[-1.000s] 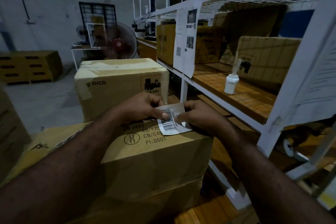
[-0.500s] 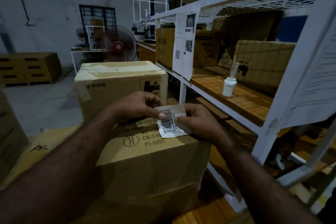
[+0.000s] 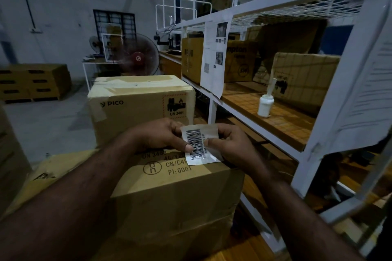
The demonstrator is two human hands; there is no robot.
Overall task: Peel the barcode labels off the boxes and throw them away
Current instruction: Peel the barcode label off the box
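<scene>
Centre frame, nearest: a brown carton [image 3: 169, 193] printed "UN 3480", "PI:0001", both forearms reaching in over it from the bottom corners. Just above its far top edge, the left hand [image 3: 161, 135] and the right hand [image 3: 231, 144] both pinch the barcode label [image 3: 198, 144], thumbs on its printed face, fingers curled behind. The label is in the middle of the frame, between the two hands, its lower right corner down at the carton's top edge. Cannot tell if that corner is stuck or only resting there. Step in hand, as I judge it: getting the label clear of the carton, ready to bin. To do it well, draw it off low and slowly, back along the surface, so the paper does not tear and the board does not lift. Then fold the sticky side onto itself so it does not cling to the fingers. No bin in view. The label looks white, roughly rectangular and a little curled, with black bars running down it and a line of small print along the right side. Directly behind, a taped carton marked "PICO" [image 3: 131, 104] with a battery hazard mark. Right of the frame, a white rack [image 3: 214, 110] with a small white bottle [image 3: 265, 105] on its wooden shelf. Upper left, far back, a red-hubbed fan [image 3: 139, 57].
</scene>
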